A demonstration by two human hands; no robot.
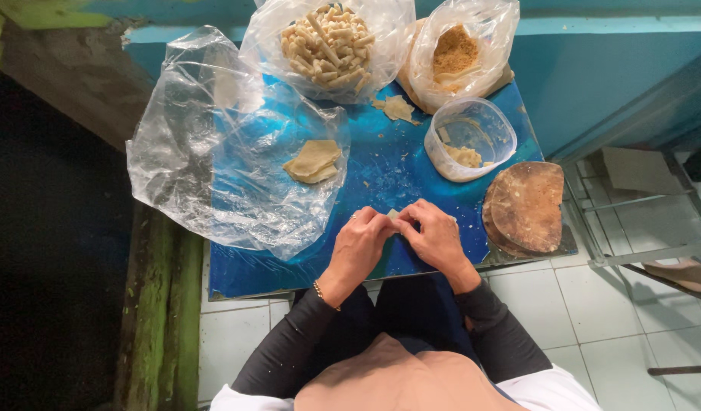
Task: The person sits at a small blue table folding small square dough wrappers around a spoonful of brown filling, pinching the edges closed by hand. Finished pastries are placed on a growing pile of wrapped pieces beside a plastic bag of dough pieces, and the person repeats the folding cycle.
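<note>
Two hands, the left hand (pixel 360 245) and right hand (pixel 434 237), meet near the blue table's (pixel 388 171) front edge, fingertips pinching a small pale dough wrapper (pixel 394 215) between them, with a stack of wrappers (pixel 313 161) on clear plastic toward the left.

Table (pixel 381 171) holds everything. Far edge: bag of rolled sticks (pixel 328 42), with bag of crumbs (pixel 457 53) to its right. Tub (pixel 468 141) sits just before the crumb bag; stack of round boards (pixel 527 207) at near right. Large open bag (pixel 213 160) on left, wrappers (pixel 312 161) lying on it. 2 hands (left hand (pixel 358 247), right hand (pixel 436 240)) meet at near edge around a small wrapper piece (pixel 395 215).
</note>
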